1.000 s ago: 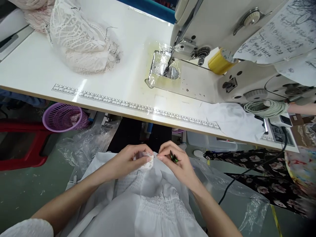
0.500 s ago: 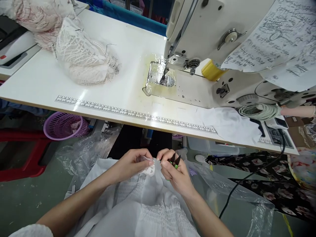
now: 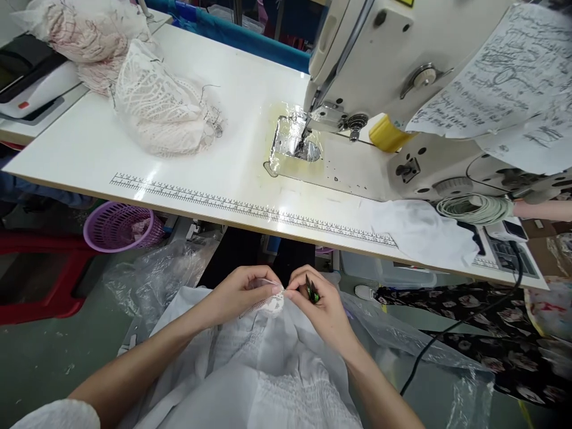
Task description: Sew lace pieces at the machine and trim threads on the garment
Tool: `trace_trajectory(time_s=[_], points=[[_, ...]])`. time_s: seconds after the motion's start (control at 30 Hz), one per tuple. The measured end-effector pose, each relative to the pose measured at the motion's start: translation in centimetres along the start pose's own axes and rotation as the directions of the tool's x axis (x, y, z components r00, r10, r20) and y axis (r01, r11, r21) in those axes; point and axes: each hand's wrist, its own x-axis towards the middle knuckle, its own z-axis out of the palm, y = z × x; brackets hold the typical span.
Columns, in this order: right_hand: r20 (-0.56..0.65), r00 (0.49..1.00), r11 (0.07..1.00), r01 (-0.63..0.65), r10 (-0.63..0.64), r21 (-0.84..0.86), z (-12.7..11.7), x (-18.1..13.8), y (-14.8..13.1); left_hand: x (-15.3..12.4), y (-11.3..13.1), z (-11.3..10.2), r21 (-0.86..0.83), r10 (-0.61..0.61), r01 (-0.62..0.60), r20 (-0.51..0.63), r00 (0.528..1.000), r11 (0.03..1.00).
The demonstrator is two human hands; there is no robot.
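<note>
Head view: left hand (image 3: 236, 296) pinches white lace (image 3: 273, 304), right hand (image 3: 325, 307) grips snips (image 3: 312, 291), handwritten sheet (image 3: 494, 77) illegible.

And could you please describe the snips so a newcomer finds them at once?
Start at the white table, then drop below its near edge to the right hand. The snips sit within it; unlike the white fabric nearby, they show a dark tip and bright green.

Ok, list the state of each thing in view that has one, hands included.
Left hand: pinching white lace
Right hand: pinched at the lace's edge, holding thread snips
Thread snips: open or shut unclear
White garment: spread loosely, shirred in places
Purple basket: pinkish scraps inside
Cream lace bundle: heaped, thread ends loose
Pale green cord: coiled
Handwritten sheets: hanging
Sewing machine: running or stopped unclear
</note>
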Motion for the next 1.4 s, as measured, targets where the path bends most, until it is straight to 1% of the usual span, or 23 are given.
trace_trajectory(time_s=[0.1, 0.2, 0.33, 0.4, 0.47, 0.57, 0.67, 0.7, 0.77, 0.8, 0.83, 0.9, 1.03, 1.1, 1.17, 1.23, 1.3, 1.37, 1.4], points=[[0.001, 0.998, 0.996, 0.066, -0.066, -0.057, 0.0, -0.1, 0.0, 0.0, -0.1, -0.1, 0.020, 0.002, -0.002, 0.013, 1.000, 1.000], [-0.004, 0.987, 0.970, 0.156, -0.159, -0.186, 0.2, -0.3, 0.0, 0.0, -0.1, 0.0, 0.044, 0.040, -0.041, 0.031, 0.999, 0.998], [-0.074, 0.964, 0.914, 0.217, -0.256, -0.342, 0.6, -0.6, 0.2, 0.0, 0.0, 0.1, 0.062, 0.067, -0.071, 0.067, 0.996, 0.996], [-0.105, 0.953, 0.899, 0.228, -0.285, -0.375, 0.8, -0.6, 0.3, -0.2, 0.0, 0.1, 0.086, 0.068, -0.075, 0.073, 0.995, 0.994], [-0.100, 0.949, 0.897, 0.244, -0.300, -0.368, 0.9, -0.6, 0.3, -0.4, 0.0, 0.1, 0.125, 0.077, -0.085, 0.066, 0.995, 0.989], [-0.103, 0.948, 0.927, 0.265, -0.301, -0.266, 0.9, -0.5, -0.1, -0.7, -0.1, 0.1, 0.157, 0.085, -0.096, 0.078, 0.993, 0.983], [-0.153, 0.966, 0.978, 0.201, -0.208, -0.059, 0.8, -0.4, -0.4, -0.7, -0.2, 0.1, 0.145, 0.087, -0.096, 0.066, 0.994, 0.985], [-0.131, 0.977, 0.984, 0.172, -0.166, 0.036, 0.7, -0.4, -0.5, -0.7, -0.2, 0.0, 0.129, 0.084, -0.092, 0.066, 0.994, 0.987], [-0.028, 0.994, 0.971, 0.113, -0.110, 0.212, 0.6, -0.3, -0.4, -0.7, -0.3, -0.1, 0.086, 0.072, -0.080, 0.093, 0.993, 0.993], [0.016, 0.996, 0.959, 0.084, -0.092, 0.272, 0.6, -0.2, -0.3, -0.7, -0.3, -0.2, 0.064, 0.067, -0.074, 0.111, 0.992, 0.995], [0.036, 0.996, 0.950, 0.063, -0.078, 0.304, 0.5, -0.2, -0.2, -0.7, -0.3, -0.2, 0.044, 0.062, -0.068, 0.126, 0.990, 0.997], [0.041, 0.997, 0.952, 0.054, -0.070, 0.300, 0.4, -0.1, 0.0, -0.7, -0.4, -0.4, 0.012, 0.061, -0.063, 0.148, 0.987, 0.998], [0.118, 0.985, 0.979, 0.100, -0.122, 0.180, -0.2, -0.2, 0.1, -0.7, -0.7, -0.7, -0.032, 0.075, -0.071, 0.152, 0.986, 0.997], [0.113, 0.986, 0.986, 0.104, -0.119, 0.132, -0.5, -0.3, 0.0, -0.7, -0.9, -0.8, -0.046, 0.065, -0.058, 0.162, 0.985, 0.997], [0.094, 0.991, 0.984, 0.083, -0.098, 0.156, -0.8, -0.3, -0.2, -0.6, -1.1, -0.9, -0.085, 0.072, -0.058, 0.164, 0.984, 0.995], [0.099, 0.992, 0.956, 0.044, -0.076, 0.288, -0.8, -0.1, -0.2, -0.4, -1.3, -0.8, -0.109, 0.121, -0.107, 0.137, 0.983, 0.988], [0.123, 0.991, 0.876, -0.007, -0.060, 0.483, -0.5, 0.4, -0.2, -0.2, -1.4, -0.7, -0.100, 0.170, -0.159, 0.114, 0.979, 0.982], [0.180, 0.982, 0.778, -0.070, -0.056, 0.624, 0.0, 0.8, -0.2, 0.1, -1.3, -0.5, -0.108, 0.176, -0.163, 0.129, 0.976, 0.981], [0.206, 0.977, 0.754, -0.096, -0.053, 0.650, 0.2, 1.0, -0.2, 0.1, -1.3, -0.3, -0.122, 0.159, -0.143, 0.135, 0.978, 0.982]])
